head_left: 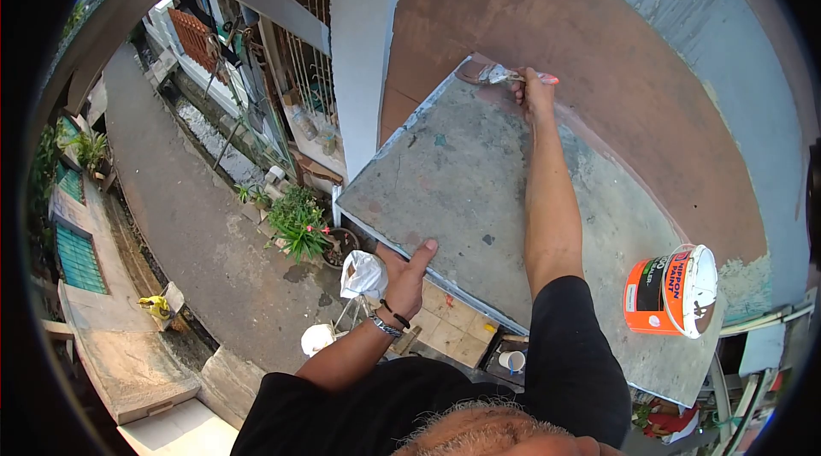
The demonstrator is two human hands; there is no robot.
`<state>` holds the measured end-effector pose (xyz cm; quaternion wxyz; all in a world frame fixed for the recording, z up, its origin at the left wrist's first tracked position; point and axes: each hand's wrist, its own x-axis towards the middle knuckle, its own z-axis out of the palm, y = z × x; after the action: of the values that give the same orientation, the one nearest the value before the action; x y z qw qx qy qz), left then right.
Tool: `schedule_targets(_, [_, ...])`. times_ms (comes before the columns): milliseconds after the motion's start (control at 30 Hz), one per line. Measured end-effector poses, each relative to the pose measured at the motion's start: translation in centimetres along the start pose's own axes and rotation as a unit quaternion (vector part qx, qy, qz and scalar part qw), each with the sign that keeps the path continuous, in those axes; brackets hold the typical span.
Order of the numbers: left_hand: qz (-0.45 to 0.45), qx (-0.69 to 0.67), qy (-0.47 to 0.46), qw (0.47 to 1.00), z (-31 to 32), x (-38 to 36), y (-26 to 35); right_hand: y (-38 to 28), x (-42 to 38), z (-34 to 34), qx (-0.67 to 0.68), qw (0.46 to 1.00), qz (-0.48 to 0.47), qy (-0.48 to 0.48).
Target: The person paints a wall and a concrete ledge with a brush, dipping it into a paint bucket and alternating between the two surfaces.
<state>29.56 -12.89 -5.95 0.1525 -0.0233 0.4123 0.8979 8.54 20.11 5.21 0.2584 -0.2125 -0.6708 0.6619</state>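
My right hand (535, 93) reaches far forward and grips a paintbrush (496, 74), whose bristles touch the far corner of a grey concrete ledge (479, 191) where it meets the brown painted wall (599, 37). My left hand (409, 276) clasps the near edge of the ledge, thumb on top, with a bracelet on the wrist. An orange and white paint bucket (672, 290) stands open on the ledge to my right.
The ledge sits high above a street (171, 199). Below are potted plants (298, 225), a white bag (363, 275), a tiled floor patch (453, 319) and a white cup (511, 360). A white pillar (363, 45) rises at the ledge's far left corner.
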Motion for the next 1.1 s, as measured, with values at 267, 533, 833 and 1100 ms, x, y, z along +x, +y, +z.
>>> schedule_targets(267, [0.011, 0.003, -0.003, 1.0, -0.2, 0.2, -0.4, -1.8, -1.7, -1.5, 0.053, 0.997, -0.05, -0.014])
schedule_targets(533, [0.008, 0.008, -0.001, 1.0, -0.3, 0.3, -0.5, -0.3, -3.0, 1.1, -0.259, 0.882, -0.393, -0.023])
schedule_targets(833, [0.004, 0.024, -0.002, 1.0, 0.0, 0.1, 0.1, -4.1, -5.4, 2.8, -0.616, 0.69, -0.356, -0.134])
schedule_targets(1100, [0.012, 0.018, -0.004, 1.0, 0.0, -0.1, 0.2, -1.9, -5.1, 3.8, -0.657, 0.649, -0.351, -0.154])
